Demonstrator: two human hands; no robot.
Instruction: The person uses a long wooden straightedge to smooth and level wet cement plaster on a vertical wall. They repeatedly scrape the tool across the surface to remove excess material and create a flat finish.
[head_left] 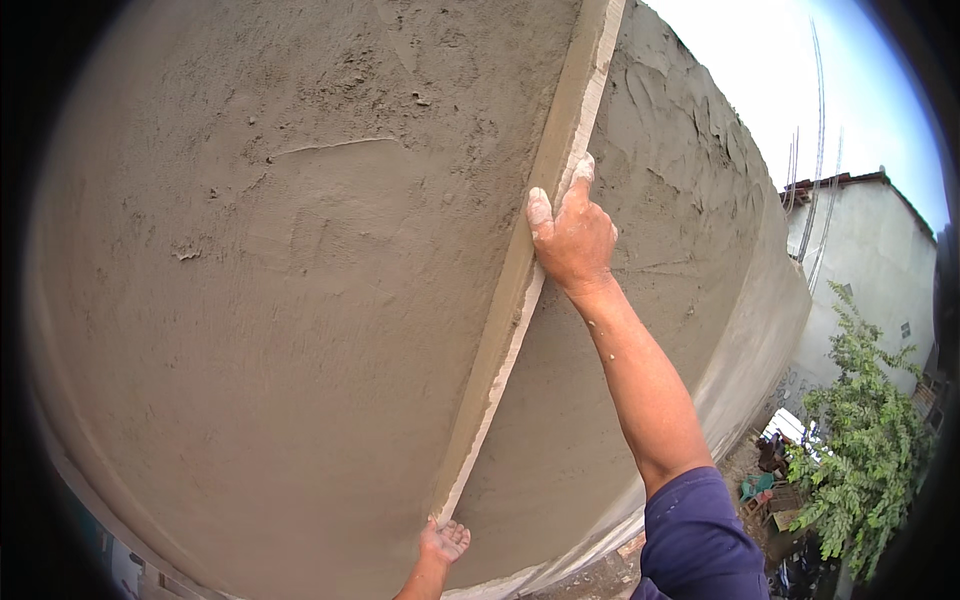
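Head view: hands (578, 238) (443, 543) at board (495, 360) edges, open wall (290, 340)

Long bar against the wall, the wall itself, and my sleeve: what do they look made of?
Long bar: wood or metal, unclear; matte, mortar-like residue and a ragged pale edge obscure it.
Wall: likely cement plaster, matte, with pits and smeared ridges.
Sleeve: fabric, dull dark blue, judging by its soft folds.

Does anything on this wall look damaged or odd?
Yes, the wall looks uneven. Right of the board's upper part, the plaster is ragged and lumpy. Left of the board, a curved ridge and small pits break an otherwise smoother surface.
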